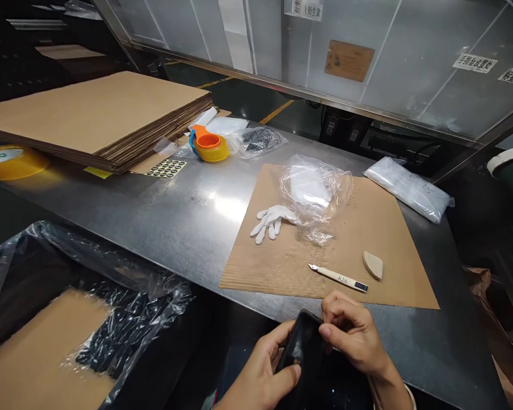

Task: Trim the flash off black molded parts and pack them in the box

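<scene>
My left hand [271, 367] grips a smooth black piece with a hollow-looking face [304, 341], thumb across its lower part; I cannot make out its exact kind. At its upper right edge, the thumb and fingers of my right hand [354, 331] pinch the rim. Just beyond the hands, a white craft knife [338, 278] marked A26 lies on a flat cardboard sheet [256, 267]. To its right rests a small beige wedge-shaped pad [373, 265]. A white glove [272, 222] lies farther back, against a crumpled clear plastic bag [318, 188] with something white inside.
On the metal table [183, 222] are an orange tape dispenser [209, 143], a sticker sheet [166, 168], stacked cardboard [98, 114] and a wrapped white pack [410, 188]. A plastic-lined bin [38, 233] with black pieces and cardboard stands left. A grey panel [273, 45] rises behind.
</scene>
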`<state>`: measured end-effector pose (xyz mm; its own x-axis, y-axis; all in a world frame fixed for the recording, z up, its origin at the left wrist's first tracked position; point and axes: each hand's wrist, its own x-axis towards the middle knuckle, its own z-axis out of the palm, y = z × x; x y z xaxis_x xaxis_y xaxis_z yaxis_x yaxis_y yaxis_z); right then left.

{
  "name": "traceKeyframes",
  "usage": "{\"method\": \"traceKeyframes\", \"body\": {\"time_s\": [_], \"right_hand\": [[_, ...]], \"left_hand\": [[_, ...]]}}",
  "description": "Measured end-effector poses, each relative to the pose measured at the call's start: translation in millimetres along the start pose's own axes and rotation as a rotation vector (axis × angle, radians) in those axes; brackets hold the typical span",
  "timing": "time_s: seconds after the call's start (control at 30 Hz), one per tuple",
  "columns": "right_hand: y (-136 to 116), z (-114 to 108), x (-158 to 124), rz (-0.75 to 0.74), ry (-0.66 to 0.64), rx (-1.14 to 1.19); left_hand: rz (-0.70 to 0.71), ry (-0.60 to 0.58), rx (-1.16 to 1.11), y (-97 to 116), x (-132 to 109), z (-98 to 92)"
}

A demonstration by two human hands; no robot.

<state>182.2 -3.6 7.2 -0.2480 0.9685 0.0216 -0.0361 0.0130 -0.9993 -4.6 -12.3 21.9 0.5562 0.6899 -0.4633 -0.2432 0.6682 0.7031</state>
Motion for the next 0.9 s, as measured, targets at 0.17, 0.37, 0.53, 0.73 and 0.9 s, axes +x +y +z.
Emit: {"method": "traceKeyframes", "body": {"time_s": [0.17, 0.37, 0.53, 0.73, 0.9], "right_hand": [[3, 0, -2, 0.019, 0.005, -0.011], [7, 3, 4, -0.074, 0.077, -0.361], [26, -18, 19, -0.081, 0.262, -0.8], [61, -56, 39, -0.037, 0.289, -1.098], [60, -51, 35, -0.028, 0.328, -1.16]], "left_hand": [[-0.058, -0.003, 0.0, 1, 2, -1.3], [-0.102, 0.005, -0.163, -4, 6, 0.0], [-0.273, 0.015, -0.444, -5, 20, -6.7], [-0.166, 0.144, -0.717, 8, 32, -14.2], [-0.057, 0.313, -0.724, 14, 32, -14.7]]}}
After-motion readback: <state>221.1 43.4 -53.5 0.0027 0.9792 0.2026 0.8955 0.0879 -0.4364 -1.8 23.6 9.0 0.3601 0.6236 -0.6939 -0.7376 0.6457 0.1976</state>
